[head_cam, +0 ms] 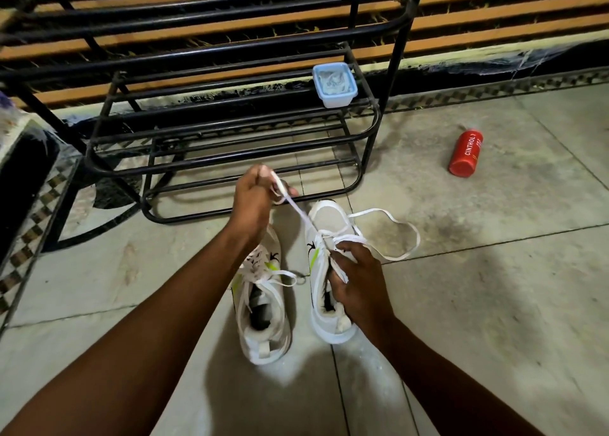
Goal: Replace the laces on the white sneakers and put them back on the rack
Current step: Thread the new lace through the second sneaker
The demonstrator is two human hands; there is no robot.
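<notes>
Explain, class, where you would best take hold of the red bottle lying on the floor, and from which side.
Grip the red bottle round the middle of its body, coming down from above. It lies on its side on the floor, apart from other things, so its round flanks are free for fingers.

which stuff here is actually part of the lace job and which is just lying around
Part of the job:
- right sneaker, held by the right hand
- white lace, one end pulled up by the left hand
- left sneaker, on the floor
- black rack, where the pair goes back

Just lying about:
- red Cinthol bottle, on its side on the floor
- blue tub, on the rack
</notes>
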